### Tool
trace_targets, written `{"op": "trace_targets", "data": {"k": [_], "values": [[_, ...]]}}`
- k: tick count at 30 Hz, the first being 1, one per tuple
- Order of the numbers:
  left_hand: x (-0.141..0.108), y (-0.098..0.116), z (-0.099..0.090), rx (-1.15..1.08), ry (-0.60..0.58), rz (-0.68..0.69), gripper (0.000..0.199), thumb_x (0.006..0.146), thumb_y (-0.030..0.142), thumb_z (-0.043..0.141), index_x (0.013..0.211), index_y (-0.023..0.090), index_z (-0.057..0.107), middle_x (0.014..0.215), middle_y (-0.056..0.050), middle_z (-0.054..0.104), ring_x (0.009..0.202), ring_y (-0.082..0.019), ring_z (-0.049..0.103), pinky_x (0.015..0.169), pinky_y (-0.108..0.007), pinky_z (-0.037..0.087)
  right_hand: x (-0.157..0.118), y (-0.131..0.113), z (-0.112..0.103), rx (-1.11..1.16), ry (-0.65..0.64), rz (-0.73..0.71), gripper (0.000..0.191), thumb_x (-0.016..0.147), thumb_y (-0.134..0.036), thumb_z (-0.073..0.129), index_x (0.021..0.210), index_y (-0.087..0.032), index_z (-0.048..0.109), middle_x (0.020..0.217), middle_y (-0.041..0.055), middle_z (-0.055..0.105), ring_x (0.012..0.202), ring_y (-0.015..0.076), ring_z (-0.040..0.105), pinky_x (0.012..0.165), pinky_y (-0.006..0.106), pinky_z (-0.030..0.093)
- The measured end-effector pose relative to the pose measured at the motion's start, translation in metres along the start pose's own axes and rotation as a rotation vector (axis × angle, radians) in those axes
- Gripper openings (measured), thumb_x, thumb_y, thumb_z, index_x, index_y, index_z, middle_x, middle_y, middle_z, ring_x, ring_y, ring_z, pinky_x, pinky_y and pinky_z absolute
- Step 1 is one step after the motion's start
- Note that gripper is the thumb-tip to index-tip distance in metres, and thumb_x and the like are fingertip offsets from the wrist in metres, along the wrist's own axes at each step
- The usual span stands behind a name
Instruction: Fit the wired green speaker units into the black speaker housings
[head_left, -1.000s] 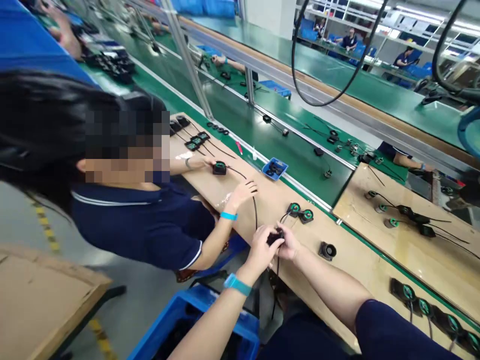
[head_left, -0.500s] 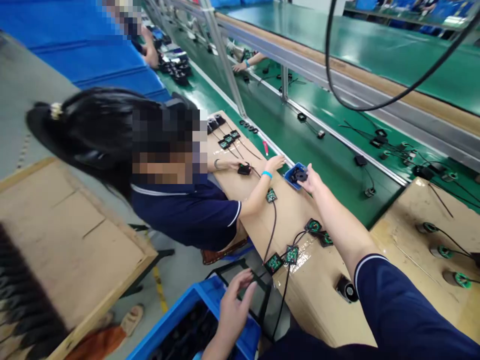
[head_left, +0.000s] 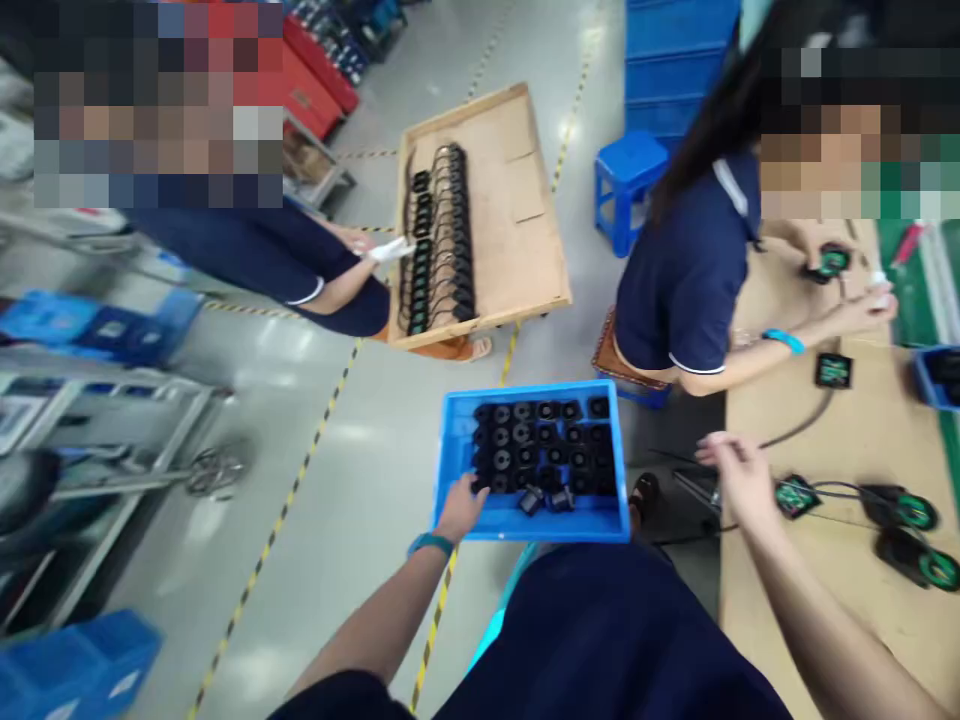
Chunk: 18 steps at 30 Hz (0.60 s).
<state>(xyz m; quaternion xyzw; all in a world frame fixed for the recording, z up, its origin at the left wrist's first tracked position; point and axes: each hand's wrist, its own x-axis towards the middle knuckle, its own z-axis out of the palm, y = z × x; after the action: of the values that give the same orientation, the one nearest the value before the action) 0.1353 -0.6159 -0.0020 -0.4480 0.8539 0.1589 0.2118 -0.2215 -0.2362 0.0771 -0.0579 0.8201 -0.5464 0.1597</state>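
My left hand (head_left: 461, 508) reaches into the near left corner of a blue bin (head_left: 517, 524), its fingers closed round a black plastic part (head_left: 475, 484) at the end of a row. Rows of similar black parts (head_left: 523, 434) fill much of the bin, some with round centre holes. Two loose dark parts (head_left: 531, 500) lie tilted at the front of them. My right hand (head_left: 739, 478) hovers by the left edge of the cardboard-covered table (head_left: 810, 640), fingers loosely bent and apart, with nothing visible in them. Close to it lies a green circuit board (head_left: 796, 496) with a black cable.
A seated co-worker (head_left: 697, 270) handles a green-and-black part at the table. Another person in a white glove (head_left: 391, 250) stands by a wooden-rimmed tray (head_left: 517, 250) of wired parts. A blue stool (head_left: 631, 170) and a small blue box (head_left: 937, 375) are also around.
The view has swung left and down. My right hand has come back from the small blue box, where it was at a black ring. My left hand has moved into the bin, onto a black part.
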Motion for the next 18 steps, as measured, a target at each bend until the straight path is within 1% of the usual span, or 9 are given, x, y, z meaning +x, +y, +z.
{"op": "trace_targets", "data": {"k": [3,4,6,7,9,11,13,16,18], "values": [[0.011,-0.024,0.031,0.053,-0.068,0.013,0.036,0.090,0.025,0.061,0.122,0.010,0.053,0.114,-0.017,0.068,0.105,-0.025,0.068,0.091,-0.035,0.053,-0.065,0.000,0.143,-0.454,-0.591,-0.317,0.024,0.099,-0.037,0.045,0.103,-0.023,0.065,0.100,0.0120,0.070,0.089,0.0233,0.067,0.081,0.040,0.055],[0.015,-0.029,0.040,0.074,-0.090,0.012,0.037,0.091,0.025,0.062,0.123,0.009,0.053,0.112,-0.017,0.068,0.100,-0.024,0.069,0.088,-0.035,0.054,-0.083,0.000,0.187,-0.534,-0.706,-0.389,0.021,0.098,-0.032,0.048,0.104,-0.022,0.066,0.103,0.0121,0.069,0.095,0.0241,0.065,0.086,0.040,0.053],[0.023,-0.037,0.055,0.109,-0.128,0.006,0.035,0.095,0.030,0.060,0.123,0.010,0.054,0.107,-0.013,0.068,0.090,-0.021,0.068,0.083,-0.036,0.056,-0.108,0.005,0.264,-0.641,-0.860,-0.487,0.018,0.095,-0.026,0.054,0.102,-0.020,0.069,0.108,0.0132,0.068,0.105,0.0268,0.061,0.093,0.043,0.049],[0.027,-0.040,0.061,0.122,-0.141,0.004,0.034,0.097,0.033,0.058,0.122,0.011,0.056,0.105,-0.011,0.067,0.087,-0.020,0.067,0.081,-0.036,0.056,-0.118,0.008,0.297,-0.668,-0.909,-0.515,0.016,0.094,-0.023,0.056,0.101,-0.018,0.070,0.111,0.0143,0.067,0.109,0.0283,0.058,0.095,0.044,0.047],[0.034,-0.046,0.070,0.137,-0.154,0.010,0.031,0.100,0.035,0.055,0.119,0.011,0.058,0.103,-0.009,0.066,0.086,-0.018,0.066,0.080,-0.036,0.057,-0.131,0.019,0.349,-0.746,-0.995,-0.576,0.018,0.093,-0.019,0.055,0.101,-0.016,0.071,0.119,0.0178,0.064,0.115,0.0303,0.054,0.098,0.047,0.044],[0.038,-0.050,0.076,0.140,-0.149,0.033,0.024,0.101,0.026,0.051,0.115,0.009,0.060,0.107,-0.014,0.065,0.092,-0.021,0.066,0.084,-0.036,0.055,-0.139,0.032,0.384,-0.818,-1.052,-0.626,0.021,0.094,-0.015,0.052,0.103,-0.014,0.071,0.131,0.0205,0.059,0.121,0.0310,0.050,0.104,0.050,0.039],[0.038,-0.053,0.080,0.131,-0.129,0.074,0.024,0.099,0.016,0.043,0.111,0.008,0.062,0.120,-0.020,0.061,0.104,-0.024,0.065,0.092,-0.038,0.053,-0.143,0.046,0.406,-0.881,-1.082,-0.665,0.023,0.095,-0.013,0.050,0.104,-0.013,0.072,0.140,0.0214,0.053,0.126,0.0312,0.046,0.107,0.051,0.036],[0.038,-0.053,0.082,0.101,-0.098,0.146,0.031,0.096,0.009,0.036,0.110,0.009,0.064,0.144,-0.024,0.046,0.125,-0.030,0.055,0.103,-0.043,0.047,-0.145,0.061,0.421,-0.956,-1.108,-0.712,0.024,0.096,-0.012,0.050,0.103,-0.010,0.072,0.138,0.0214,0.054,0.125,0.0309,0.048,0.106,0.049,0.038],[0.041,-0.053,0.083,0.076,-0.093,0.184,0.034,0.095,0.007,0.035,0.112,0.009,0.065,0.146,-0.023,0.045,0.129,-0.032,0.050,0.105,-0.046,0.045,-0.145,0.066,0.424,-0.995,-1.112,-0.736,0.025,0.097,-0.013,0.049,0.105,-0.009,0.072,0.134,0.0217,0.057,0.121,0.0303,0.050,0.103,0.047,0.041]]}}
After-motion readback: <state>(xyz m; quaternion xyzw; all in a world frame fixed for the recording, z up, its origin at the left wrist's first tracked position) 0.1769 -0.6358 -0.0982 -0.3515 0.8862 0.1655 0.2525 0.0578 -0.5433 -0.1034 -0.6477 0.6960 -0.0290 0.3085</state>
